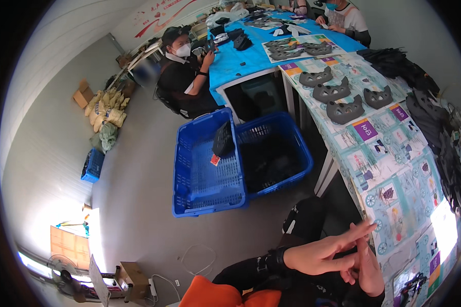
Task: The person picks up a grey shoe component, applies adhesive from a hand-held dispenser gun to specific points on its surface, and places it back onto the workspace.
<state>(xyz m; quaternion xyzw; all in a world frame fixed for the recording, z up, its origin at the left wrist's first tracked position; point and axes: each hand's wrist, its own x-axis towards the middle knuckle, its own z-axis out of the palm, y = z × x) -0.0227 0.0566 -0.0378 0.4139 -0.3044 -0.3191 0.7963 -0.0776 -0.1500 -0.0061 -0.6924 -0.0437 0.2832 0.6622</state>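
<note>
My left hand (320,256) reaches across in front of me, its fingers stretched out and slightly blurred at the tips. It meets my right hand (369,268), which is raised beside the table edge, partly covered by the left one. The palms and fingers touch or cross, and no object shows between them. The right hand's fingers look loosely apart. Nearest to both hands is the table (394,204), covered with a patterned cloth. Farther along it lie several dark grey curved pieces with cut-out holes (344,110).
Beside the table stand a blue plastic crate (182,169) with a black item inside and another blue crate (307,153) holding dark material. Black pieces (440,138) pile along the table's right edge. A masked co-worker (182,77) sits at the blue-covered table (225,66). A fan (64,276) stands lower left.
</note>
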